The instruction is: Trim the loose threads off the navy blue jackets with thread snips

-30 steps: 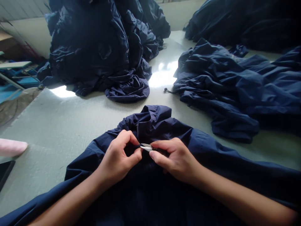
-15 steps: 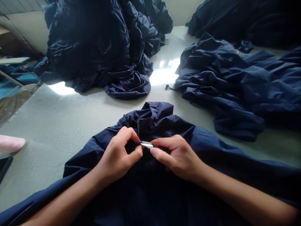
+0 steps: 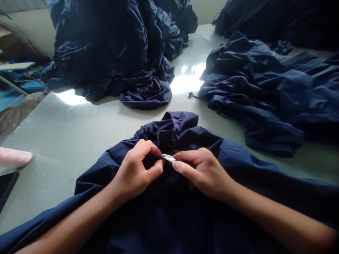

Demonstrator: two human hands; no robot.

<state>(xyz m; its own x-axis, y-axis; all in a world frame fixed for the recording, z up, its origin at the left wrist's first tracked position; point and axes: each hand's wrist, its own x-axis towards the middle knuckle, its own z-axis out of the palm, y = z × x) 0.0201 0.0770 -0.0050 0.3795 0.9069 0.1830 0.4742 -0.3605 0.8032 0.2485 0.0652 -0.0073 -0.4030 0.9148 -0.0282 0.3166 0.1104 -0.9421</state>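
Note:
A navy jacket lies spread in front of me, its collar pointing away and a short stretch of zipper showing below it. Between the thumb and forefinger of my right hand are small silver thread snips, their blades pointing left. My left hand pinches a bit of the jacket's dark fabric right at the blade tips. Whether a thread lies between the blades is too small to tell.
A large heap of navy garments stands at the back left. More crumpled navy garments lie on the right, with a cord end sticking out. A pale pink roll and a dark flat object are at the table's left side.
The whole view has shifted slightly, so things sit a little further right and higher. Both hands keep the same pinch, and the snips stay at the fabric.

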